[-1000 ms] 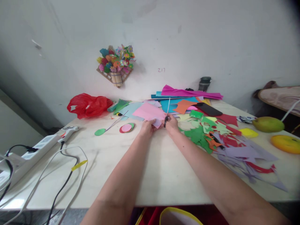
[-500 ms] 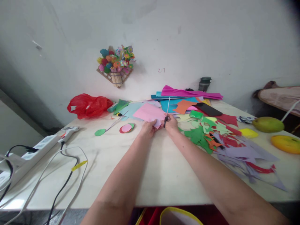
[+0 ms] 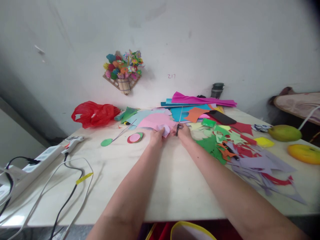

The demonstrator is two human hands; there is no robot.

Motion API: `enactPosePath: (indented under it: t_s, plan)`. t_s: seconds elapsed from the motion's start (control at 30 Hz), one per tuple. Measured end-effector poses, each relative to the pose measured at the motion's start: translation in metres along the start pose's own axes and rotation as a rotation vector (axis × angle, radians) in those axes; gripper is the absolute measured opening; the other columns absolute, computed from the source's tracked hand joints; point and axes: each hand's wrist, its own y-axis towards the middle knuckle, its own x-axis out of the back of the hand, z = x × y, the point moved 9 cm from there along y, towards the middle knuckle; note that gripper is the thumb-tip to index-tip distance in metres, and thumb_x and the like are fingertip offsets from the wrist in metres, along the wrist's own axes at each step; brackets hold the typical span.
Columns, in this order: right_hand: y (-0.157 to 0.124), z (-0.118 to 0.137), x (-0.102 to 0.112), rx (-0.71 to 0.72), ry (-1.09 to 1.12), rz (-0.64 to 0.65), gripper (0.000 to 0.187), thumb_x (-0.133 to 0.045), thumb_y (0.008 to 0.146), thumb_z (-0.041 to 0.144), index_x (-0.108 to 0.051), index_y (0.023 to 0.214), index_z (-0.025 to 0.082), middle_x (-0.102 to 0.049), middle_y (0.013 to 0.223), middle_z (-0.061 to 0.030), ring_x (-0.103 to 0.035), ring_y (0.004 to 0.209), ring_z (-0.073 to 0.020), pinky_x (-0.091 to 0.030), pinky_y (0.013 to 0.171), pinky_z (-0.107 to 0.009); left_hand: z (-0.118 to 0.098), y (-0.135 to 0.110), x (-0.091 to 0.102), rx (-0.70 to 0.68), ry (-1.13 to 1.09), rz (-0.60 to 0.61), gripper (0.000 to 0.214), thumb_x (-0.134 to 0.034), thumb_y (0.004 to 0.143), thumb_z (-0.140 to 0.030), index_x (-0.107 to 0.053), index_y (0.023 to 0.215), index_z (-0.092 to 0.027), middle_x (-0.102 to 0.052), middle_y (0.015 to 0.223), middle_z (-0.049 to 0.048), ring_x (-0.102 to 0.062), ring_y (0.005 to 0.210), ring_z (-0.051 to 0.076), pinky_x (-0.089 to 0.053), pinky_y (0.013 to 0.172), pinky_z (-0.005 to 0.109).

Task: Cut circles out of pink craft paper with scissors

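Observation:
Over the middle of the table my left hand (image 3: 157, 136) pinches a sheet of pink paper (image 3: 152, 120) together with a smaller lilac paper piece (image 3: 165, 131) on top of it. Close by on the right, my right hand (image 3: 185, 132) is closed around black-handled scissors (image 3: 177, 129). Their thin blades point up and away from me. The fingertips of my right hand are at the right edge of the pink paper; whether they grip it I cannot tell. Left of my hands lie stacked paper circles (image 3: 135, 137) and a green disc (image 3: 106, 142) with a thin stem.
Paper scraps (image 3: 265, 161) spread over the right side, near a phone (image 3: 221, 117) and two mangoes (image 3: 285, 132). Coloured sheets (image 3: 205, 100) lie at the back. A red plastic bag (image 3: 95, 113) is at the back left; a power strip (image 3: 42, 160) and cables are at the left.
The pink paper has turned and shifted slightly left in my left hand, and more of the lilac piece shows. The scissors have moved slightly right and remain in my right hand.

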Motion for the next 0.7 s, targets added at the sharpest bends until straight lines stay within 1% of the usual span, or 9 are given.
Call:
enactPosePath:
  t_s: [0.03,0.1,0.17,0.23,0.33,0.43,0.53,0.63,0.7]
  plan:
    - [-0.002,0.0,0.001,-0.052,-0.001,0.017,0.035,-0.073,0.063,0.027,-0.047,0.086,0.02,-0.057,0.05,0.0056,-0.055,0.04,-0.0127,-0.036,0.036,-0.02,-0.003,0.002,0.003,-0.026,-0.003,-0.009,0.01,-0.068,0.073,-0.007,-0.061,0.08,-0.011,-0.065,0.073,0.0057,-0.064,0.07,0.018,-0.053,0.076,0.034]
    - [-0.004,0.006,0.002,-0.08,-0.023,0.086,0.034,-0.074,0.066,0.029,-0.049,0.086,0.019,-0.058,0.05,0.0039,-0.055,0.039,-0.0119,-0.027,0.032,-0.018,-0.006,0.004,0.005,-0.046,-0.028,0.002,0.008,-0.065,0.076,-0.005,-0.061,0.081,-0.011,-0.065,0.073,0.0055,-0.063,0.07,0.017,-0.053,0.076,0.032]
    - [-0.006,0.012,0.001,-0.081,-0.045,0.209,0.032,-0.073,0.069,0.033,-0.051,0.087,0.017,-0.059,0.05,0.0018,-0.055,0.039,-0.0113,-0.023,0.031,-0.017,-0.011,0.005,0.006,-0.075,-0.064,0.012,0.01,-0.062,0.077,-0.005,-0.06,0.083,-0.012,-0.065,0.074,0.0043,-0.063,0.071,0.016,-0.053,0.075,0.03]
    - [-0.009,0.016,-0.003,-0.079,-0.097,0.369,0.032,-0.071,0.072,0.038,-0.053,0.087,0.016,-0.062,0.053,-0.001,-0.057,0.041,-0.0117,-0.023,0.031,-0.016,-0.016,0.005,0.009,-0.103,-0.091,-0.003,0.012,-0.062,0.078,-0.005,-0.06,0.086,-0.014,-0.065,0.076,0.0026,-0.064,0.073,0.015,-0.053,0.074,0.028]
    - [-0.017,0.015,-0.007,-0.097,-0.201,0.597,0.032,-0.069,0.075,0.043,-0.054,0.079,0.016,-0.065,0.055,-0.0043,-0.057,0.041,-0.0115,-0.025,0.031,-0.017,-0.019,0.005,0.015,-0.091,-0.113,-0.066,0.013,-0.062,0.078,-0.006,-0.059,0.088,-0.015,-0.065,0.078,0.0015,-0.065,0.074,0.014,-0.054,0.074,0.027]
    - [-0.025,0.016,-0.008,-0.091,-0.301,0.77,0.033,-0.065,0.078,0.045,-0.054,0.074,0.015,-0.066,0.057,-0.0052,-0.057,0.041,-0.0111,-0.026,0.031,-0.017,-0.02,0.004,0.019,-0.07,-0.148,-0.129,0.012,-0.062,0.078,-0.006,-0.059,0.086,-0.015,-0.066,0.079,0.0022,-0.066,0.074,0.014,-0.055,0.073,0.027]
    - [-0.03,0.017,-0.004,-0.097,-0.38,0.865,0.031,-0.064,0.079,0.044,-0.056,0.074,0.014,-0.065,0.054,-0.0042,-0.053,0.039,-0.0103,-0.028,0.032,-0.018,-0.023,0.002,0.021,-0.075,-0.172,-0.157,0.013,-0.061,0.079,-0.006,-0.059,0.087,-0.016,-0.066,0.08,0.0016,-0.066,0.076,0.014,-0.055,0.075,0.027]
    - [-0.032,0.016,0.003,-0.163,-0.401,0.884,0.029,-0.064,0.078,0.042,-0.059,0.081,0.014,-0.063,0.051,-0.002,-0.052,0.039,-0.0108,-0.034,0.035,-0.019,-0.024,0.001,0.021,-0.082,-0.161,-0.158,0.012,-0.06,0.08,-0.006,-0.059,0.087,-0.016,-0.066,0.084,0.0018,-0.067,0.078,0.014,-0.055,0.075,0.027]
    - [-0.033,0.013,0.005,-0.203,-0.418,0.885,0.028,-0.064,0.077,0.042,-0.059,0.082,0.014,-0.062,0.049,-0.0014,-0.051,0.038,-0.0109,-0.037,0.036,-0.02,-0.024,0.001,0.02,-0.078,-0.154,-0.153,0.011,-0.06,0.081,-0.007,-0.058,0.087,-0.016,-0.066,0.086,0.0025,-0.067,0.079,0.014,-0.056,0.075,0.028]
